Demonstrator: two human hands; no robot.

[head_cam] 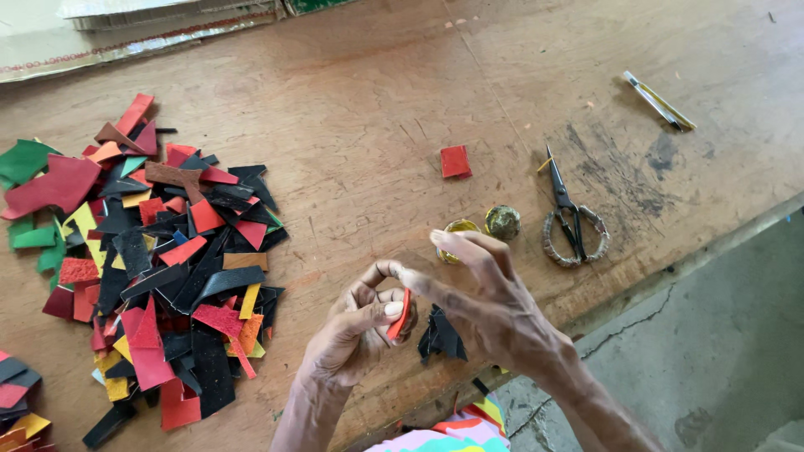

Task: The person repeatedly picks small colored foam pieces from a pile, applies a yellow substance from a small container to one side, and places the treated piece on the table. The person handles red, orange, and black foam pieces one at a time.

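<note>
The small red strip [403, 313] stood nearly upright between the two hands, its long axis running from the lower left up to the upper right, tipped a little toward the far edge of the surface. The left hand [358, 328] was closed on it, thumb pressed against its near face and the curled fingers behind, so the strip lay right at that hand's thumb tip. The right hand [469, 280] came in from the other side, its forefinger and thumb meeting at the strip's top end while the remaining fingers fanned out loose above; it looked to be pinching the same piece, though the contact was partly hidden.

Just beside the right wrist lay a few black scraps [440, 335]. Beyond the fingers stood two small round tins [480, 226], with scissors [569, 222] near them and a folded red piece [456, 161] farther back. A large heap of coloured offcuts [159, 259] spread to the left, well apart from the hands. The wooden surface [368, 109] was scratched and stained, and a grey concrete floor [712, 335] showed past its right edge.
</note>
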